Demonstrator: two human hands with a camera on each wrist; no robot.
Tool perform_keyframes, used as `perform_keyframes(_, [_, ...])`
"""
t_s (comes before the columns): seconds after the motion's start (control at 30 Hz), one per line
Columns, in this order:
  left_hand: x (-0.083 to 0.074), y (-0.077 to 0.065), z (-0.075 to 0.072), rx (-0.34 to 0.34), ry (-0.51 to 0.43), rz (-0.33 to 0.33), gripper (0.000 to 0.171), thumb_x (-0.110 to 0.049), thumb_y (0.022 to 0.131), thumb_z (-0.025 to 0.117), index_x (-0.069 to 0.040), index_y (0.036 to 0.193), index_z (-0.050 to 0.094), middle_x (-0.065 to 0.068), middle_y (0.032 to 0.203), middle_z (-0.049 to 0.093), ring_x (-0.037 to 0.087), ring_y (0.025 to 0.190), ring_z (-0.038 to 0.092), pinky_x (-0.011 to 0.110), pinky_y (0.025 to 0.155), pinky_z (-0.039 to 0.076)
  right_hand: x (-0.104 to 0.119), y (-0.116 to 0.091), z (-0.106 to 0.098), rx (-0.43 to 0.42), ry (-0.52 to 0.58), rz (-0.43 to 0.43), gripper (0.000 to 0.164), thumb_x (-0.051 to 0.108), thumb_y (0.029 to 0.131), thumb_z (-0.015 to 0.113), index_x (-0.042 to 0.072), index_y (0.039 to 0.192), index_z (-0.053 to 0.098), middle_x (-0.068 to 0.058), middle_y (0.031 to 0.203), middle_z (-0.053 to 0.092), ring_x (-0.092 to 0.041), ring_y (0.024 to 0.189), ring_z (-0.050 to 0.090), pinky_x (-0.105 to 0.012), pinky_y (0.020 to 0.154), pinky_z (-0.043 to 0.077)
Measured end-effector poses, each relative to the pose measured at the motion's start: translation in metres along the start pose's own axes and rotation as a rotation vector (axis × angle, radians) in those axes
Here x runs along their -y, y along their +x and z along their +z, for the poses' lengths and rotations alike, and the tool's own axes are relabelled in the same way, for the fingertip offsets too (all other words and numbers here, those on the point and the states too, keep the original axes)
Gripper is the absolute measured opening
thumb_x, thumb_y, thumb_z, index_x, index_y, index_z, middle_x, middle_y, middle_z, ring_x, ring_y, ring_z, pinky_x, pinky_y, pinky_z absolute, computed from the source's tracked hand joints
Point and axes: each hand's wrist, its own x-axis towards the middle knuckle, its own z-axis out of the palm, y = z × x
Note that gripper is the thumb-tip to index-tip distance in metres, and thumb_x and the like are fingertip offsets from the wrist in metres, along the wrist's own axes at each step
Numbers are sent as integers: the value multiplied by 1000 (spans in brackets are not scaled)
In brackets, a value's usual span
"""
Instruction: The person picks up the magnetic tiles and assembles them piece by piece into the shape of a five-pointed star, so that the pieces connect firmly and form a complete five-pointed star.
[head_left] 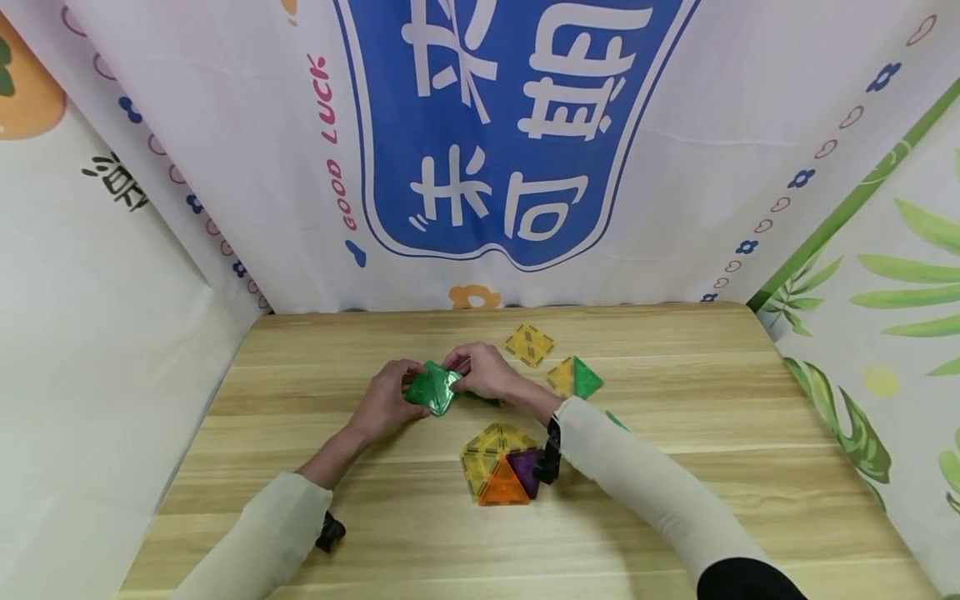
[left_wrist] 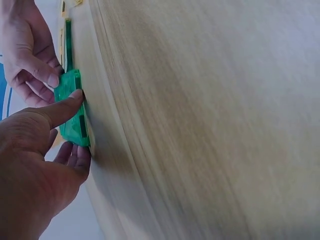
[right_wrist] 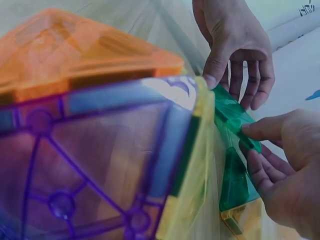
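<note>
Wood-grain bench [head_left: 405, 537] is backed by printed cloth [head_left: 495, 142]. Beyond and left of the multicoloured tile assembly [head_left: 500, 471], green tiles [head_left: 433, 388] are pinched by left hand [head_left: 384, 402] and right hand [head_left: 486, 371], presumably for alignment.

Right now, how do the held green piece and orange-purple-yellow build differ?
The green piece is all green; the orange-purple-yellow build mixes three colors. Left hand and right hand grip the green piece; the build rests on the table. The build looks larger than the green piece. Both look translucent.
</note>
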Motion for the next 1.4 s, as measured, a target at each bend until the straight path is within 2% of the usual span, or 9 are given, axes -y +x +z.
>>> perform_keyframes(0.13, [1, 0, -2, 20, -69, -4, 59, 9, 78, 89, 7, 130, 62, 25, 132, 58, 40, 121, 65, 46, 102, 58, -1, -1, -3, 21, 56, 4, 27, -3, 89, 80, 5, 115, 77, -7, 109, 76, -18, 101, 70, -32, 92, 58])
perform_keyframes(0.33, [5, -2, -7, 97, -190, 2, 41, 10, 88, 80, 2, 125, 66, 20, 126, 68, 33, 113, 69, 38, 95, 60, -6, -6, -8, 47, 211, 3, 20, -4, 93, 76, 3, 112, 77, -8, 107, 76, -16, 99, 69, -31, 90, 58])
perform_keyframes(0.43, [4, -4, -9, 122, -224, 35, 38, 9, 91, 78, 2, 126, 66, 21, 126, 67, 34, 111, 69, 34, 91, 60, -9, -10, -12, 68, 290, 6, 18, -4, 94, 75, 1, 112, 77, -10, 106, 76, -16, 96, 70, -30, 88, 59])
perform_keyframes(0.57, [-3, -8, -11, 154, -277, 69, 37, 10, 92, 75, 4, 128, 65, 22, 129, 66, 38, 117, 67, 36, 95, 60, -10, -19, -18, 92, 355, 13, 18, -3, 94, 75, 0, 112, 77, -12, 105, 77, -17, 95, 71, -31, 87, 60])
perform_keyframes(0.77, [-15, -13, -12, 194, -355, 59, 40, 9, 92, 75, 1, 130, 65, 20, 132, 64, 40, 123, 64, 33, 96, 60, -11, -32, -26, 106, 365, 17, 17, 1, 94, 76, 2, 111, 77, -8, 104, 76, -17, 93, 71, -32, 87, 60])
perform_keyframes(1.0, [-23, -18, -3, 216, -421, 69, 42, 4, 92, 78, 1, 132, 64, 19, 134, 64, 38, 124, 64, 30, 96, 59, -13, -49, -33, 119, 391, 30, 16, -1, 94, 76, 1, 110, 76, -7, 99, 76, -25, 91, 71, -44, 86, 60])
perform_keyframes(1.23, [-28, -24, 7, 261, -471, 47, 45, 0, 92, 80, 0, 134, 62, 18, 136, 63, 37, 125, 63, 29, 97, 58, -18, -66, -37, 128, 386, 57, 17, 2, 94, 77, 1, 111, 76, -6, 100, 75, -17, 90, 70, -28, 83, 58])
perform_keyframes(1.4, [-33, -26, 15, 279, -508, 39, 47, -1, 93, 79, 0, 136, 61, 19, 138, 61, 38, 125, 62, 30, 97, 58, -21, -75, -38, 121, 398, 52, 18, -1, 93, 76, -1, 111, 75, -8, 104, 75, -17, 91, 69, -29, 83, 58])
